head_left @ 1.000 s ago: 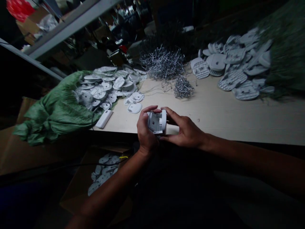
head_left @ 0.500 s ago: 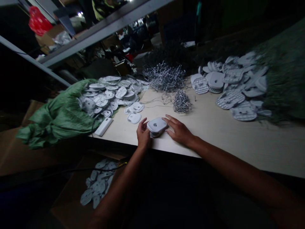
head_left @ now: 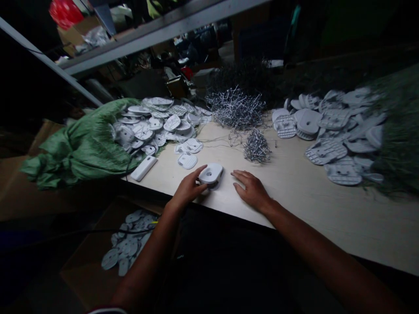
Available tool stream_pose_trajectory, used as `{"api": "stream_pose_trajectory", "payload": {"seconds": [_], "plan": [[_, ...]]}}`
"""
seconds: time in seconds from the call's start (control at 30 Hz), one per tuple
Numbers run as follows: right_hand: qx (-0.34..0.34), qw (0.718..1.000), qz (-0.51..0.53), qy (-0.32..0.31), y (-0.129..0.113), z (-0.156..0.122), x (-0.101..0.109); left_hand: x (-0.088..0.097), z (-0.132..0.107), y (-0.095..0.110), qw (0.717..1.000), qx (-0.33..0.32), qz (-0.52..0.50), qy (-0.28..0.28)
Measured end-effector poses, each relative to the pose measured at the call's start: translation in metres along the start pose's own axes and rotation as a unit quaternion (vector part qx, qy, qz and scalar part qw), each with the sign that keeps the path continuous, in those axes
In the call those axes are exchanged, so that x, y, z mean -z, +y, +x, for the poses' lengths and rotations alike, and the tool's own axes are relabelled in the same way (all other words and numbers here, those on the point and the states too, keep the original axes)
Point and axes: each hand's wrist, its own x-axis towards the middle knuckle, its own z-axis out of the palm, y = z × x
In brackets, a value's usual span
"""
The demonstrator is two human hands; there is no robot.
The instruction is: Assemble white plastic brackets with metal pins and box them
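Note:
A white, rounded plastic part point(head_left: 212, 172) with a dark hole in its top rests near the front edge of the table. My left hand point(head_left: 191, 185) grips its left side, thumb toward the front and fingers toward the back. My right hand point(head_left: 251, 188) is apart from it, a little to its right, fingers stretched out and nothing held. Behind the part lies a small heap of thin metal pins point(head_left: 257, 147). A few loose white plates point(head_left: 187, 160) lie to the left, beyond my left hand.
A green woven sack point(head_left: 88, 139) spills white plates at left, beside a white oblong object point(head_left: 144, 168). A larger heap of metal pins point(head_left: 237, 109) sits at the back. More white plates point(head_left: 340, 131) are piled right. Below the table, a cardboard box point(head_left: 88, 270) holds similar plates.
My right hand has let go of the white part and moved off to the right. My left hand stays on the part. The camera view has shifted slightly.

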Motion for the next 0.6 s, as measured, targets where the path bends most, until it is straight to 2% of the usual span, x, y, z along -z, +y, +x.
{"api": "stream_pose_trajectory", "payload": {"seconds": [0.13,0.33,0.47,0.6], "plan": [[0.003,1.000,0.002,0.001,-0.001,-0.001,0.001,0.002,0.019,-0.004,1.000,0.009,0.022,-0.019],[-0.013,1.000,0.017,0.004,-0.005,0.000,0.006,-0.009,0.040,-0.016,0.999,0.018,0.028,0.034],[-0.024,1.000,0.013,0.007,-0.008,0.001,0.007,-0.013,0.041,-0.025,0.998,0.006,-0.015,0.064],[-0.023,1.000,-0.003,0.010,-0.012,0.003,0.008,-0.013,0.035,-0.034,0.991,0.013,-0.107,0.084]]}}
